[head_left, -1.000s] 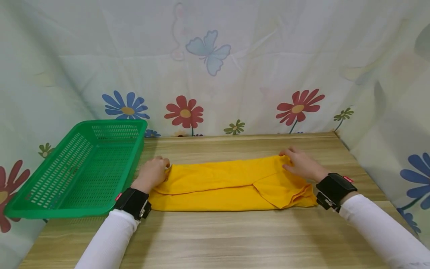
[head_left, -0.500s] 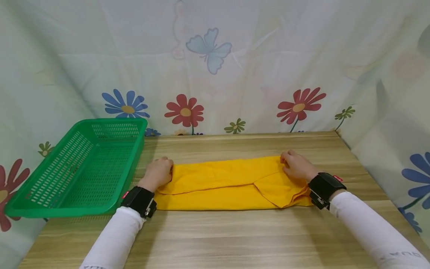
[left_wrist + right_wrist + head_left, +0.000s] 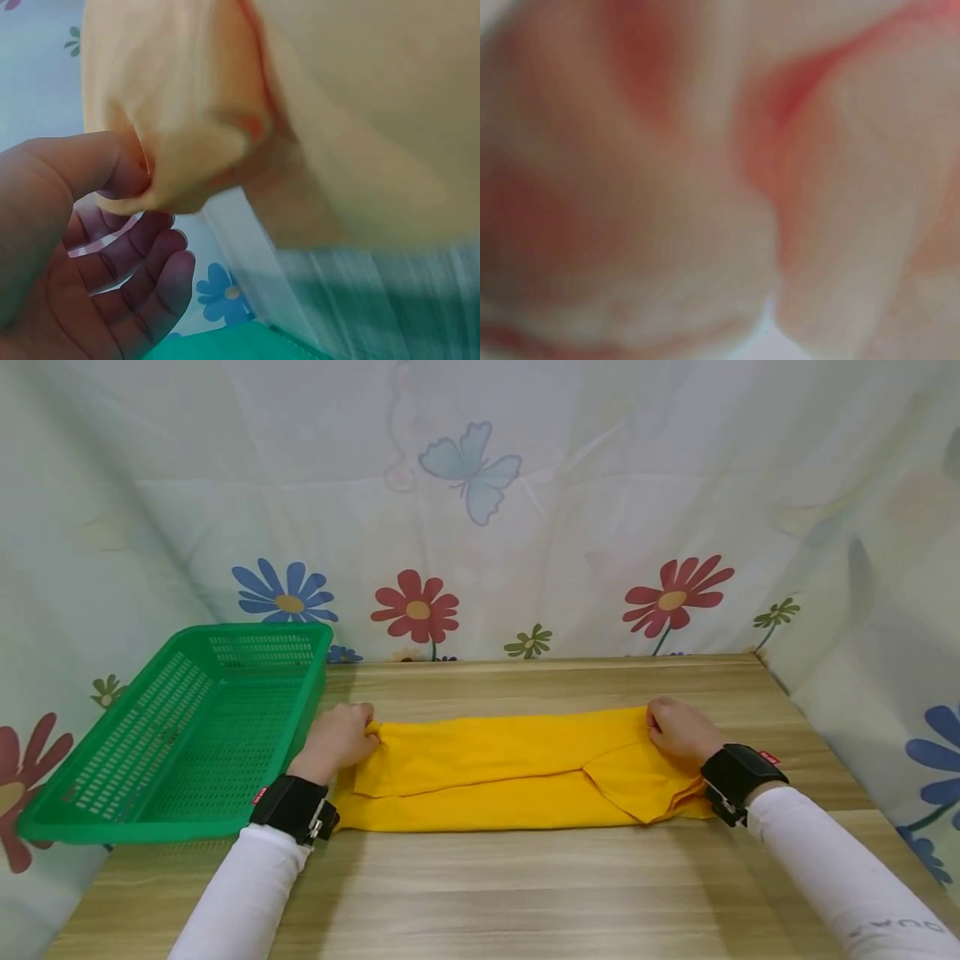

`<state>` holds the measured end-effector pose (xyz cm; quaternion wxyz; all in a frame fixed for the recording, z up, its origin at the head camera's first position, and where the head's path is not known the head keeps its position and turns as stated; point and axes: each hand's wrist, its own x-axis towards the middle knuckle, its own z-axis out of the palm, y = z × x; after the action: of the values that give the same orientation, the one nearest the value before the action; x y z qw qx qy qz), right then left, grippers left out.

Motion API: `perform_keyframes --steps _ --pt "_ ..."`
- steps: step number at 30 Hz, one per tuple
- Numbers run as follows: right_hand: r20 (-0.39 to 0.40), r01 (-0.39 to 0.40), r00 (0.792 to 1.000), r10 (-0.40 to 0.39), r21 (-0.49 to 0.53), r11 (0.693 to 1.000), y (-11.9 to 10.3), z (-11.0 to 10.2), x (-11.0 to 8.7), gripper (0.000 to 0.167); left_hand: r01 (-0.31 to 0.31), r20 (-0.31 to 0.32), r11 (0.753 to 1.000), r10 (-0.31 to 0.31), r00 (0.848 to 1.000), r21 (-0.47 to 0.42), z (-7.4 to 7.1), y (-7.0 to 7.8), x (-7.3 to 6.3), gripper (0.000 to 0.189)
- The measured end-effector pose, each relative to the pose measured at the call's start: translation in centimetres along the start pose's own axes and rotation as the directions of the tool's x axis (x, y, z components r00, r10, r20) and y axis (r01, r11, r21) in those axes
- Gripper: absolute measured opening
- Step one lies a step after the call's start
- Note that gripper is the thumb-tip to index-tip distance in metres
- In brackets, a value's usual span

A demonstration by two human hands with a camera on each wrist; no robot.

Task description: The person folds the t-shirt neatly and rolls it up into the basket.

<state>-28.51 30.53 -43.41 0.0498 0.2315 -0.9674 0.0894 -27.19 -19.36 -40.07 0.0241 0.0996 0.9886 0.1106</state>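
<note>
A yellow garment (image 3: 487, 752), folded into a long strip, lies across the wooden table with a sleeve-like flap (image 3: 637, 785) at its right end. My left hand (image 3: 341, 739) pinches its far left corner between thumb and index finger. In the left wrist view, the pinched cloth (image 3: 172, 127) bunches at the thumb and the other fingers curl loosely beneath. At the far right corner, my right hand (image 3: 681, 731) grips the edge with curled fingers. The right wrist view is a close blur of skin and cloth.
A green slotted plastic basket (image 3: 247, 718) stands at the left, close beside my left forearm. Behind the wooden table (image 3: 480, 893) hangs a white curtain (image 3: 570, 527) printed with flowers and a butterfly, which also encloses both sides.
Both hands came inward onto the garment's far corners and their fingers closed on it. Since then they have moved slightly apart, and the top layer's left end has straightened outward.
</note>
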Motion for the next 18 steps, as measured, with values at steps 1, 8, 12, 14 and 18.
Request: perform_keyframes --steps 1,8,12,14,18 --pt "0.008 -0.004 1.0 0.004 0.001 1.0 0.2 -0.1 0.0 0.016 0.004 0.0 1.0 -0.004 1.0 0.001 -0.2 -0.1 -0.1 0.019" --pt "0.046 -0.018 0.999 0.018 0.012 1.0 1.7 -0.3 -0.2 0.016 0.057 -0.007 0.996 -0.058 0.998 -0.073 -1.1 -0.2 0.1 0.02" --pt "0.054 -0.019 0.998 0.018 0.019 1.0 2.2 -0.4 -0.4 0.015 0.068 -0.043 0.989 -0.074 0.996 -0.131 -1.8 -0.5 0.2 0.032" --pt "0.049 -0.017 0.999 0.016 0.022 1.0 2.3 -0.3 -0.4 0.015 0.085 -0.045 0.984 -0.092 0.995 -0.155 -2.1 -0.6 0.2 0.036" --pt "0.041 -0.015 0.999 0.014 0.019 1.0 2.2 -0.3 -0.4 0.014 0.115 -0.057 0.979 -0.126 0.99 -0.169 -2.1 -0.6 0.5 0.04"
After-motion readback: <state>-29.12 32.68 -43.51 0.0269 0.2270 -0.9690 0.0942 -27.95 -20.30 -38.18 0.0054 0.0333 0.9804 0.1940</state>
